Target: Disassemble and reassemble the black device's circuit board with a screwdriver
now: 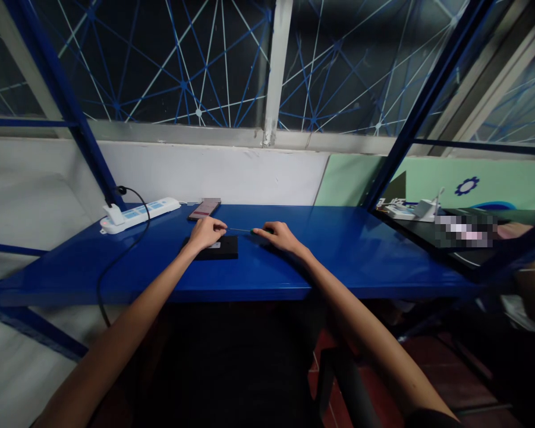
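My right hand is closed around the handle of a screwdriver, which looks green and dark where it shows. Its thin metal shaft points left, to the fingertips of my left hand. Those fingers are pinched together at the shaft's tip; whatever small thing may be between them is hidden. Beneath my left hand, a flat black box with a pale label lies on the blue table. My left hand covers part of it.
A phone lies behind my left hand. To the left is a white power strip with a plug and black cable. Blue frame posts rise at both sides. At the right, another person sits near a white device on a dark surface.
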A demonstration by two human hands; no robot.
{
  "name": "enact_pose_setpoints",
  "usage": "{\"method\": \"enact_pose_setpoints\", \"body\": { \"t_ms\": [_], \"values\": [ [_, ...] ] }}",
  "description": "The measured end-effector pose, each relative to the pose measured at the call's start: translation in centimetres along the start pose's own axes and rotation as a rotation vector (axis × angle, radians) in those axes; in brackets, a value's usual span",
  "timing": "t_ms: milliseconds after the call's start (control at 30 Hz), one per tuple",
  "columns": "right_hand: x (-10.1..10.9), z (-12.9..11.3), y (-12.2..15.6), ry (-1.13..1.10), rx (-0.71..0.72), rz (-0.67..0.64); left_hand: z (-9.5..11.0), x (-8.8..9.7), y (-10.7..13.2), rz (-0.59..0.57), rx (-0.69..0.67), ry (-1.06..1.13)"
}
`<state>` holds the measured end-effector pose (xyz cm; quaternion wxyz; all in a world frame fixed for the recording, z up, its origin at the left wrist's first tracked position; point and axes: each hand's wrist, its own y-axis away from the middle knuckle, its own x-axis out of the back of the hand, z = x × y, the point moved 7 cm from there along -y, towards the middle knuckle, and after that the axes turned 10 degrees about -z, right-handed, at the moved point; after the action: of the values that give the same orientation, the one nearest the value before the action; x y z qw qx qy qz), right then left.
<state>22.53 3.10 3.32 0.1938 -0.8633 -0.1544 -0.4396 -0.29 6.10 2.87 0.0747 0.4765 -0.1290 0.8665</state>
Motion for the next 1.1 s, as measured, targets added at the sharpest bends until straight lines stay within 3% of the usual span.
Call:
{"method": "enact_pose_setpoints", "body": {
  "t_ms": [233,1100],
  "values": [
    [-0.07,-0.02,0.00,-0.123,0.001,-0.005,0.03,-0.22,-0.19,-0.008,-0.044,0.048],
    [0.25,-0.30,0.20,-0.067,0.007,-0.007,0.42,0.37,0.13,0.062,-0.082,-0.013]
  ]
}}
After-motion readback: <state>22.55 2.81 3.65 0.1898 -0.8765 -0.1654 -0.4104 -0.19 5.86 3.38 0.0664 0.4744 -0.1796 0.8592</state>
